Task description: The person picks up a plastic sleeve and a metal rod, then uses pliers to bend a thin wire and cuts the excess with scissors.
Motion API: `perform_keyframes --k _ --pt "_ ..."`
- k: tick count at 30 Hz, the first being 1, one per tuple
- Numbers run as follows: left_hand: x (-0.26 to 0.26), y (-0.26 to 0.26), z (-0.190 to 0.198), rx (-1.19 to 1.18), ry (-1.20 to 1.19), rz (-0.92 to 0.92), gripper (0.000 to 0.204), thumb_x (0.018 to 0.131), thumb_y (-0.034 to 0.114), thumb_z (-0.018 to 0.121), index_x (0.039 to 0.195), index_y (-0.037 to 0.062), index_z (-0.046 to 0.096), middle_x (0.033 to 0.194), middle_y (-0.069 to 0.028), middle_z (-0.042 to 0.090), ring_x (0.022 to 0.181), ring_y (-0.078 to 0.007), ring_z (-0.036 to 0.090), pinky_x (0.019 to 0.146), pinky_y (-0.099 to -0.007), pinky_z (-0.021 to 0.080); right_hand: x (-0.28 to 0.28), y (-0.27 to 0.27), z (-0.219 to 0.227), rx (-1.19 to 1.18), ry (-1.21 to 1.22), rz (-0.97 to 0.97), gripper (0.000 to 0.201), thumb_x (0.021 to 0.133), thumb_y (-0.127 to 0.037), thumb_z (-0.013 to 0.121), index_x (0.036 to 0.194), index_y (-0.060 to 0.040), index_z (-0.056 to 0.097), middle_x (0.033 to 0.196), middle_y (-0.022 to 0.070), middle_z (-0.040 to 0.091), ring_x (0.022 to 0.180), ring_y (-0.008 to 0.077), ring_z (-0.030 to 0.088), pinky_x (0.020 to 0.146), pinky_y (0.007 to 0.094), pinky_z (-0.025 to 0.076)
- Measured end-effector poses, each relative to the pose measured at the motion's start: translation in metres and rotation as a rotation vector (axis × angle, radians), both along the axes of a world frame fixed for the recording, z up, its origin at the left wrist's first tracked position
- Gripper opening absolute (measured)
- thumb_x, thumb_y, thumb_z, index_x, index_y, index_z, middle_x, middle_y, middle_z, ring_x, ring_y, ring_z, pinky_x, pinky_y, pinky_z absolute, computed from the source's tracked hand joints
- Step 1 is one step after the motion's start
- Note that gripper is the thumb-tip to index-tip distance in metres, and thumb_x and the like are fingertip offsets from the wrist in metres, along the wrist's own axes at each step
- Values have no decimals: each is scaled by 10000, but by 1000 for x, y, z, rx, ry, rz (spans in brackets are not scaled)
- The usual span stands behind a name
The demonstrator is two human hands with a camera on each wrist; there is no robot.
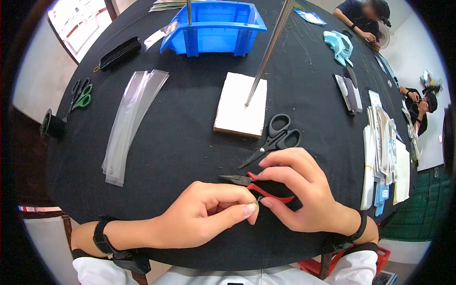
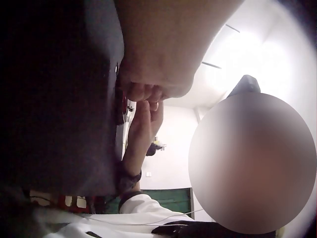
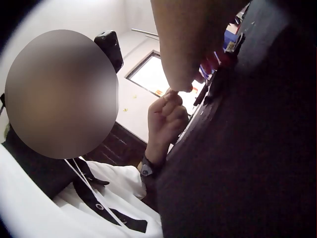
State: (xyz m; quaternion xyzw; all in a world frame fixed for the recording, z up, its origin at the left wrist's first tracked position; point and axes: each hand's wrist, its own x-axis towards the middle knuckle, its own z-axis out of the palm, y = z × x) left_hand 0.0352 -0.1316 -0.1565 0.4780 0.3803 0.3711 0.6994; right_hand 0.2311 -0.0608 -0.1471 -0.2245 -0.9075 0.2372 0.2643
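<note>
My left hand [image 1: 202, 213] pinches a small, thin, greenish thing [image 1: 257, 202] between thumb and forefinger; what it is, I cannot tell. Close on its right, my right hand [image 1: 306, 190] has its fingers bent and spread, with the thumb tip beside that small thing. Red-handled pliers [image 1: 270, 194] lie under and between the right fingers, dark jaws toward the left, and part of the handles is hidden. Black scissors [image 1: 273, 141] lie just beyond the right hand. In the left wrist view my left hand [image 2: 153, 89] is dim, and the right wrist view shows the left fist [image 3: 168, 116].
A white block [image 1: 241, 107] with a metal rod on it stands ahead, a blue bin [image 1: 213, 38] behind. Clear plastic strips [image 1: 130, 123] and more scissors [image 1: 81, 97] lie left; a stapler [image 1: 350, 90] and packets [image 1: 380, 147] right. Two people sit at the far right.
</note>
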Motion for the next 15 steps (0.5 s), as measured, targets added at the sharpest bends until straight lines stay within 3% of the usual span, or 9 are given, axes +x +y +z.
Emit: perform_keyframes --k 3,7,10,15 --pt "0 0 -1 -32 -38 -25 199 915 142 501 857 -13 611 616 18 496 499 -19 374 437 -191 265 1 -2 -4 -145 154 131 272 648 -36 704 887 -28 576 875 117 563 789 281 561 692 343 459" --pt "2 -2 -7 85 9 0 181 908 132 513 876 -18 610 665 -3 551 520 -24 407 450 -188 297 3 -5 -6 -162 106 151 196 672 -5 687 841 -30 591 799 100 590 734 271 584 672 338 468" --pt "0 -2 -3 123 189 36 121 878 85 555 882 -22 610 704 -20 587 544 -22 453 463 -176 325 2 -7 -7 -266 141 123 155 702 -2 672 837 -29 601 760 83 605 698 241 598 666 318 466" --pt "3 -2 -1 152 203 228 97 822 22 617 903 -30 613 691 -19 592 558 -15 501 485 -158 366 3 -14 -8 -643 180 -18 71 794 -25 609 863 -14 617 730 52 646 695 160 625 701 289 467"
